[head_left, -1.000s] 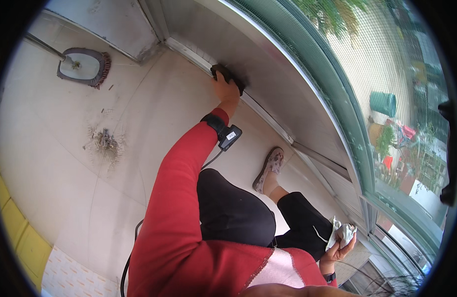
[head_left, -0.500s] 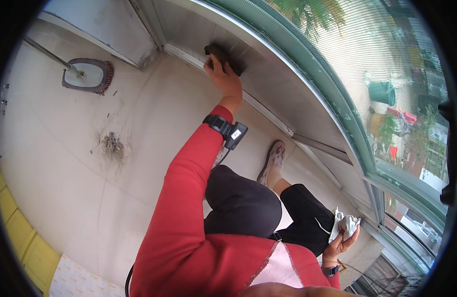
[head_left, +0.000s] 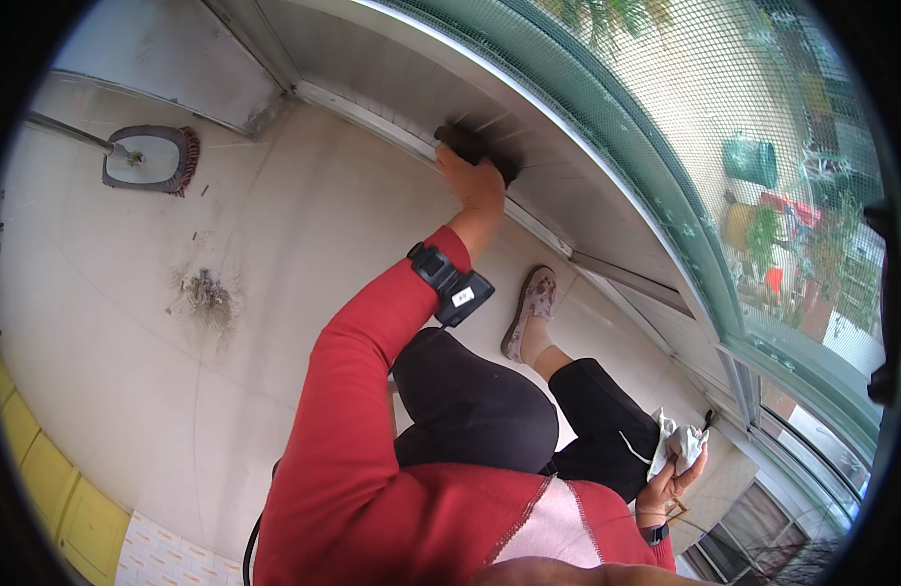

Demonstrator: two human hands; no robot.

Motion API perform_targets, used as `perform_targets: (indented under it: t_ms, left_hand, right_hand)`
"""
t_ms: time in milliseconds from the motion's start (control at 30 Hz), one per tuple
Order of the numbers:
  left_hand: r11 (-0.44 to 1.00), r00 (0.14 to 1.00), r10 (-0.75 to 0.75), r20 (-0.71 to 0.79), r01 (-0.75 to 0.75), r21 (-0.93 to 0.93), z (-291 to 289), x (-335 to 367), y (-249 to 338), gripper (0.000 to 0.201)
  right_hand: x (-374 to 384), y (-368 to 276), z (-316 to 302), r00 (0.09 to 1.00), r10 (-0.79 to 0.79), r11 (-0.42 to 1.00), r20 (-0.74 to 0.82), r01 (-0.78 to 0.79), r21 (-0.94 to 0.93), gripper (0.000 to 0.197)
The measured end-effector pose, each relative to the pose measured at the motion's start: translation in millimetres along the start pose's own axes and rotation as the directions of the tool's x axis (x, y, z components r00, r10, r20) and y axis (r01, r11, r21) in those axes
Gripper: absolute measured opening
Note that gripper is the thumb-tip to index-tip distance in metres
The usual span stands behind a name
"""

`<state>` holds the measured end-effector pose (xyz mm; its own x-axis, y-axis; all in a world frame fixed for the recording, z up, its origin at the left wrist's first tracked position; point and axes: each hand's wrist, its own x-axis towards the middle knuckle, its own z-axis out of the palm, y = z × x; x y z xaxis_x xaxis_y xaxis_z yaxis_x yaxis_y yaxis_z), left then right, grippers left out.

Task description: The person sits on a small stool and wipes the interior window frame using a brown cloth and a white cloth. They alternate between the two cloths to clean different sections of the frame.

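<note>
The left hand (head_left: 475, 181) covers most of the dark brush (head_left: 470, 146) on the window sill (head_left: 568, 186) — its bristles cannot be made out. The broom (head_left: 148, 158) handle is cut off at the picture's left rim. The crumpled white cloth (head_left: 677, 444) in the right hand (head_left: 670, 483) is too bunched to identify — the fingers are partly hidden behind it.

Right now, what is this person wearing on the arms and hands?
Both hands are bare. The left arm wears a long red sleeve, with a black strap and a black box-shaped device bearing a small white label at the wrist. The right hand has a dark band at its wrist and a red cuff.
</note>
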<state>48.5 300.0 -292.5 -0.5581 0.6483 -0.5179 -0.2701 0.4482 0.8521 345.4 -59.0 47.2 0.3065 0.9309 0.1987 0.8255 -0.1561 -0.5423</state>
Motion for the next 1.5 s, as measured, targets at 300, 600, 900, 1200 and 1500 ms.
perform_targets:
  t_ms: [300, 600, 900, 1200, 1500]
  left_hand:
    - [0.807, 0.84, 0.542, -0.002, -0.521, -0.278, -21.0, -26.1, 74.2, 0.05]
    - [0.767, 0.985, -0.016, -0.172, 0.123, 0.63, -0.7, 98.5, -91.1, 0.047]
    - [0.815, 0.833, -0.549, 0.065, 0.517, 0.263, 47.6, 16.7, -93.2, 0.041]
    - [0.752, 0.701, 0.258, 0.665, 0.286, -0.593, -55.6, -19.5, 89.6, 0.049]
    - [0.644, 0.633, 0.737, 0.235, -0.764, 0.038, -75.4, 5.7, 32.7, 0.054]
  right_hand:
    - [-1.3, 6.1, 1.7, 0.999, 0.001, 0.998, 0.039, -0.004, 0.063, 0.063]
    - [-5.2, 7.8, -4.9, 0.999, 0.013, 0.999, 0.037, -0.012, -0.039, 0.065]
    - [-11.1, 8.2, -2.4, 0.999, 0.029, 0.999, -0.026, -0.03, -0.035, 0.063]
    - [-11.4, 15.8, 3.0, 0.998, 0.047, 0.992, -0.031, -0.043, 0.116, 0.063]
    - [-8.3, 7.4, 2.4, 0.999, 0.033, 0.998, 0.015, -0.034, 0.053, 0.065]
